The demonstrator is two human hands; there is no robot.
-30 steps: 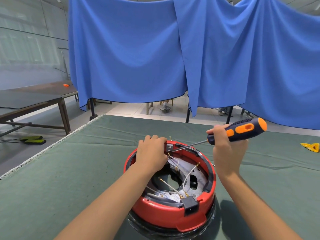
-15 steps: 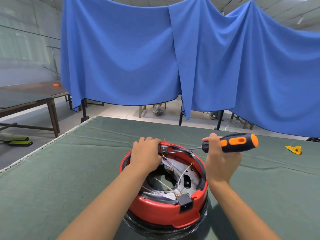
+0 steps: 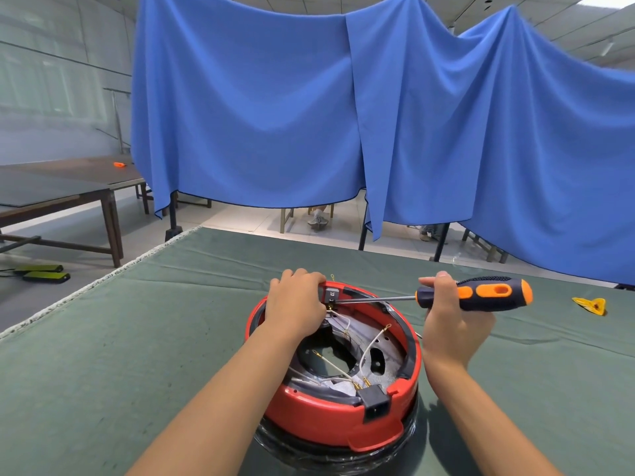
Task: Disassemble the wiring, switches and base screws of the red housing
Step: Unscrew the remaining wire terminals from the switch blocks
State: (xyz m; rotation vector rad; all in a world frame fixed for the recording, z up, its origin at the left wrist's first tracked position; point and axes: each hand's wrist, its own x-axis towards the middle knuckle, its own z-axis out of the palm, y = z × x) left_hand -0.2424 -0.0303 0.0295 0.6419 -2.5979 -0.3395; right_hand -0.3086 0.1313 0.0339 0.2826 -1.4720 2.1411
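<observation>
The screwdriver lies nearly level, its long axis running from 3 o'clock to 9 o'clock, tip toward the left and slightly lower than the handle. The thin steel shaft crosses the far rim of the red housing and ends at a small grey switch set into that rim at about 12 o'clock.

The right hand is curled round the front of the black-and-orange handle, thumb on top, wrist bent up from a forearm that comes in from 5 o'clock. The left hand rests knuckles-up on the far-left rim, fingers curled over the edge beside the switch; its forearm runs in from 7 o'clock.

The housing is a round, glossy red plastic ring, open side up, sitting in the near middle of the green felt table. Inside are dull grey metal plates with holes and thin white wires ending in brass terminals. A black square socket sits at its 6 o'clock edge.

A small yellow piece lies well apart at 3 o'clock. Blue cloth hangs behind.
</observation>
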